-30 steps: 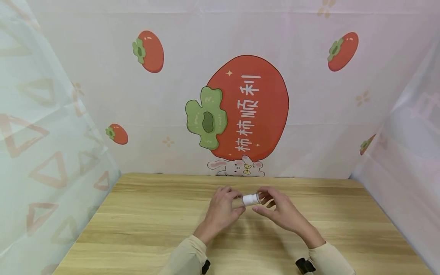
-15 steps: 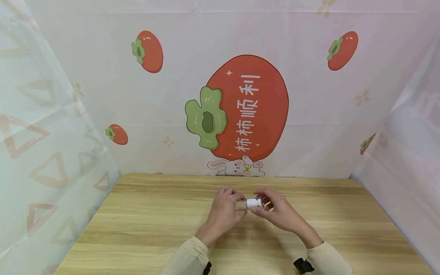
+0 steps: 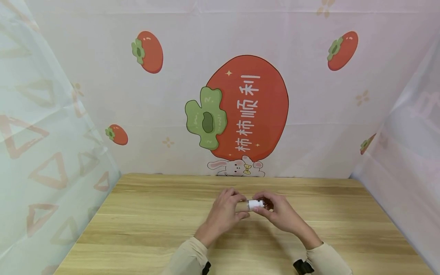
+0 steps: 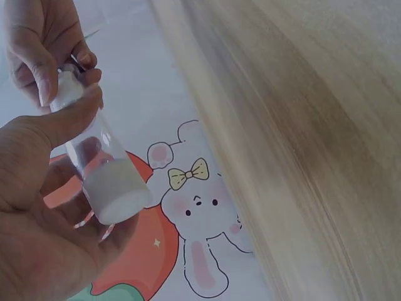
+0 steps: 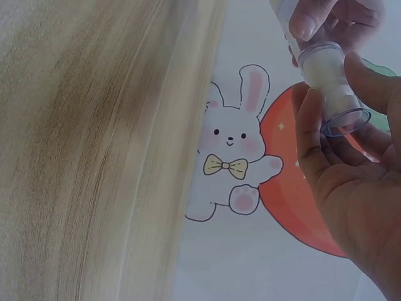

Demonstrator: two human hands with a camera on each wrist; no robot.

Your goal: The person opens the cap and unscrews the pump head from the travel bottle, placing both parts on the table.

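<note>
A small clear bottle (image 4: 116, 191) with a whitish lower part lies nearly level between both hands above the table. Its white top (image 3: 254, 204) points right, and a clear cap (image 5: 346, 120) with a flared rim covers that end. My left hand (image 3: 224, 211) grips the bottle body, thumb on one side and fingers on the other. Around the capped end, my right hand (image 3: 284, 213) pinches with thumb and fingers. In the head view, fingers hide part of the body and the cap's tip.
Beneath the hands is a wood-grain table (image 3: 144, 225). A white cloth backdrop (image 3: 302, 152) printed with persimmons and a rabbit rises behind its far edge, and patterned cloth sides (image 3: 44, 152) flank it.
My right hand's fingers and thumb have closed in on the capped end, where they stood apart around it before. The bottle has shifted slightly right and toward me, the left hand moving with it.
</note>
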